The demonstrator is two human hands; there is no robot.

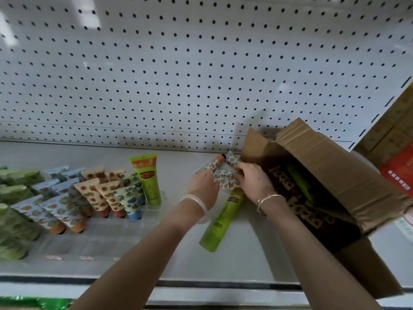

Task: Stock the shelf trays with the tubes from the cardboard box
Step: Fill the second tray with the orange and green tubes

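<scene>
An open cardboard box [330,162] lies on its side at the right of the white shelf [241,256], with dark and green tubes inside. Just left of its mouth, my left hand [204,183] and my right hand [251,180] both grip a bunch of small orange-patterned tubes [223,175] lying on the shelf. A long green tube [221,220] lies flat on the shelf below my hands. To the left, clear shelf trays [93,236] hold rows of patterned tubes [105,193] and one upright green tube [148,179].
A white pegboard wall [201,74] backs the shelf. More green tubes [13,220] fill the trays at far left. Stacked cartons [393,135], one with a red label, stand at the far right behind the box. The shelf's front rail [201,289] runs along the bottom.
</scene>
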